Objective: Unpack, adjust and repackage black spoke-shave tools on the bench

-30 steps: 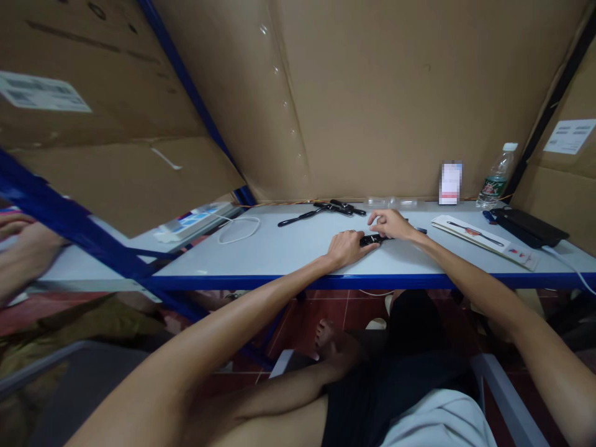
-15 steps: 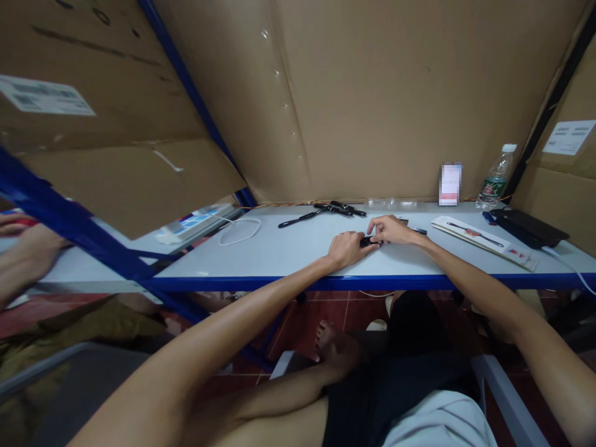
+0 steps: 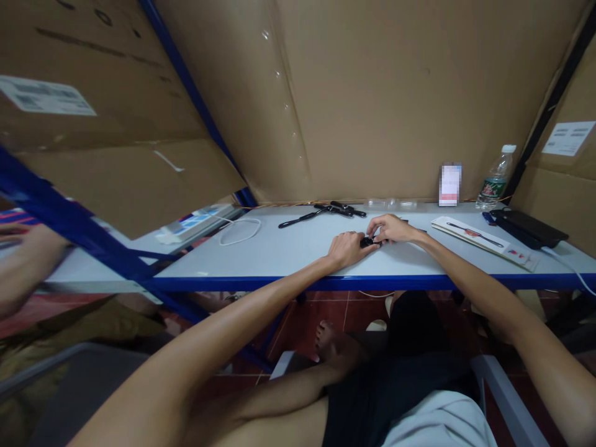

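Note:
Both my hands meet at the middle of a pale table [image 3: 279, 251] with a blue front edge. My left hand [image 3: 345, 248] rests on the tabletop with fingers curled onto a small black device [image 3: 369, 241]. My right hand [image 3: 390, 228] pinches the same black device from the right and above. Most of the device is hidden between the fingers.
Black straps [image 3: 321, 213] and a white cable [image 3: 239, 230] lie at the back left. A flat white box [image 3: 482, 239], a black case [image 3: 528, 226], a water bottle [image 3: 496, 177] and a small card [image 3: 450, 184] sit at the right. Cardboard walls surround. Another person's arm [image 3: 23, 267] is at far left.
My right hand has slid left and closed onto the black device beside my left hand. The other person's arm at far left has shifted slightly.

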### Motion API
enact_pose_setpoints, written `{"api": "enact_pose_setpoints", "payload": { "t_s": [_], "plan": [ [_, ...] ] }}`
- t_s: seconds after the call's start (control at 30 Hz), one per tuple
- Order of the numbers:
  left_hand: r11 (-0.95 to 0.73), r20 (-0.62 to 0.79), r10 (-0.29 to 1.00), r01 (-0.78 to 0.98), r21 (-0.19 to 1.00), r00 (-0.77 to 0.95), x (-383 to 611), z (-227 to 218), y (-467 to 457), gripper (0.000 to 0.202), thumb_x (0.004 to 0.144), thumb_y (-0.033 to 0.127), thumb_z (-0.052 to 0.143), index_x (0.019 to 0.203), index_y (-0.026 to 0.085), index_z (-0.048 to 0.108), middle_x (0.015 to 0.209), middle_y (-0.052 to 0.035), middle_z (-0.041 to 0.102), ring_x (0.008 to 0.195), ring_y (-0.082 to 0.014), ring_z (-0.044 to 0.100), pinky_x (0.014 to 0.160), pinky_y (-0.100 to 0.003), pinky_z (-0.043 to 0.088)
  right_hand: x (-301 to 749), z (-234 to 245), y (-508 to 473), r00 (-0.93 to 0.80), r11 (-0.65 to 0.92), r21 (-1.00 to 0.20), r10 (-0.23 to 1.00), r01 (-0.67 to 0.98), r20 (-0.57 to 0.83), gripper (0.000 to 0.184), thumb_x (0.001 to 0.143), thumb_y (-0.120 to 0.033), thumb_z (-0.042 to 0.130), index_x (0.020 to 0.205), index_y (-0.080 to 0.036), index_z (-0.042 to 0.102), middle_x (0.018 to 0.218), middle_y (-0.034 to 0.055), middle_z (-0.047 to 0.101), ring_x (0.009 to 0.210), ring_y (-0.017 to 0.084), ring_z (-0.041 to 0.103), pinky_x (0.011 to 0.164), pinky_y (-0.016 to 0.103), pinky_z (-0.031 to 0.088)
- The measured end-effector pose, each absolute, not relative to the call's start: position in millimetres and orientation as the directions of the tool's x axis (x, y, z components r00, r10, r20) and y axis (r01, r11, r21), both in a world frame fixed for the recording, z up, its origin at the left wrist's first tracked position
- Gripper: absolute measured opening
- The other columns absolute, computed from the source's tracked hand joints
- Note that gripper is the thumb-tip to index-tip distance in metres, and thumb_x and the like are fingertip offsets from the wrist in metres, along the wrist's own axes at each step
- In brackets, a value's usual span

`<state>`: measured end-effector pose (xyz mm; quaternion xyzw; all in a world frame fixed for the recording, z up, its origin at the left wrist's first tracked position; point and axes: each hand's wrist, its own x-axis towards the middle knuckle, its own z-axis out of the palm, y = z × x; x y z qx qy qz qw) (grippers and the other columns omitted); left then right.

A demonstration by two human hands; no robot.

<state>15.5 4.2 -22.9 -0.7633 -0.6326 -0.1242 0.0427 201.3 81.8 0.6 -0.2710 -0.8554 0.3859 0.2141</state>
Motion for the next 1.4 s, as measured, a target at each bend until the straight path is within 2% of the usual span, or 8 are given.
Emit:
{"api": "enact_pose_setpoints", "payload": {
  "t_s": [0.27, 0.4, 0.5, 0.6, 0.67, 1.0, 1.23, 1.4],
  "plan": [
    [-0.184, 0.231, 0.96, 0.978, 0.094, 0.158, 16.3, -22.2, 3.3, 0.064, 0.091, 0.075, 0.047, 0.101, 0.019, 0.076, 0.101, -0.0153, 0.076, 0.092, -0.0301, 0.071, 0.078, -0.035, 0.048, 194.1, -2.5, 71.8, -0.693, 0.668, -0.626, 0.669, 0.403, 0.268, 0.011, 0.074, -0.015, 0.073, 0.085, -0.016, 0.069, 0.061, -0.0034, 0.063, 0.054, 0.01, 0.056, 0.055, 0.022, 0.038],
    [-0.191, 0.245, 0.956, 0.977, 0.093, 0.163, 15.5, -22.7, 3.6, 0.065, 0.091, 0.075, 0.047, 0.102, 0.018, 0.076, 0.101, -0.016, 0.076, 0.092, -0.0306, 0.071, 0.078, -0.036, 0.048, 192.6, -1.8, 69.6, -0.651, 0.604, -0.694, 0.715, 0.391, 0.255, 0.01, 0.083, -0.018, 0.064, 0.092, -0.016, 0.068, 0.053, -0.0054, 0.058, 0.046, 0.01, 0.05, 0.051, 0.023, 0.036],
    [-0.2, 0.244, 0.954, 0.975, 0.093, 0.173, 15.0, -22.9, 3.9, 0.067, 0.091, 0.076, 0.045, 0.105, 0.017, 0.076, 0.1, -0.0162, 0.075, 0.091, -0.0307, 0.071, 0.078, -0.036, 0.048, 196.4, 3.1, 74.0, -0.628, 0.546, -0.766, 0.738, 0.34, 0.246, 0.012, 0.081, -0.017, 0.065, 0.092, -0.016, 0.067, 0.065, -0.0023, 0.066, 0.046, 0.008, 0.05, 0.047, 0.021, 0.037],
    [-0.209, 0.246, 0.953, 0.973, 0.099, 0.18, 15.1, -22.9, 4.2, 0.069, 0.091, 0.076, 0.045, 0.11, 0.018, 0.076, 0.101, -0.0164, 0.076, 0.093, -0.0314, 0.071, 0.078, -0.036, 0.049, 201.0, 8.3, 78.3, -0.7, 0.492, -0.825, 0.692, 0.28, 0.175, 0.023, 0.074, -0.013, 0.067, 0.097, -0.017, 0.067, 0.093, 0.0029, 0.076, 0.051, 0.008, 0.056, 0.045, 0.021, 0.041],
    [-0.203, 0.244, 0.954, 0.974, 0.102, 0.173, 15.4, -22.8, 4.2, 0.068, 0.091, 0.076, 0.046, 0.111, 0.018, 0.076, 0.102, -0.0162, 0.076, 0.094, -0.0319, 0.071, 0.079, -0.036, 0.049, 202.8, 9.6, 79.6, -0.749, 0.475, -0.836, 0.651, 0.277, 0.122, 0.029, 0.071, -0.012, 0.068, 0.099, -0.018, 0.067, 0.099, 0.0039, 0.077, 0.053, 0.008, 0.059, 0.045, 0.02, 0.042],
    [-0.194, 0.236, 0.958, 0.975, 0.106, 0.164, 15.8, -22.0, 3.3, 0.066, 0.091, 0.075, 0.047, 0.11, 0.019, 0.076, 0.103, -0.0162, 0.076, 0.094, -0.0323, 0.071, 0.078, -0.036, 0.049, 202.8, 3.9, 83.3, -0.751, 0.492, -0.814, 0.651, 0.308, 0.109, 0.027, 0.07, -0.011, 0.069, 0.097, -0.018, 0.069, 0.093, 0.003, 0.076, 0.056, 0.009, 0.062, 0.044, 0.018, 0.04],
    [-0.194, 0.252, 0.954, 0.977, 0.091, 0.166, 14.5, -25.1, 5.6, 0.066, 0.091, 0.076, 0.047, 0.102, 0.018, 0.076, 0.102, -0.0167, 0.076, 0.092, -0.0319, 0.071, 0.078, -0.036, 0.049, 195.7, -3.6, 79.5, -0.689, 0.605, -0.702, 0.689, 0.374, 0.226, 0.018, 0.073, -0.014, 0.074, 0.09, -0.016, 0.069, 0.062, -0.0047, 0.063, 0.05, 0.01, 0.056, 0.051, 0.022, 0.039],
    [-0.191, 0.246, 0.955, 0.978, 0.086, 0.165, 14.5, -24.6, 5.5, 0.064, 0.091, 0.074, 0.048, 0.102, 0.018, 0.076, 0.103, -0.0162, 0.076, 0.093, -0.0313, 0.071, 0.078, -0.036, 0.048, 195.4, -2.7, 74.7, -0.687, 0.594, -0.705, 0.696, 0.389, 0.207, 0.016, 0.077, -0.016, 0.072, 0.092, -0.016, 0.069, 0.069, -0.003, 0.065, 0.051, 0.01, 0.056, 0.054, 0.024, 0.039]
  ]
}}
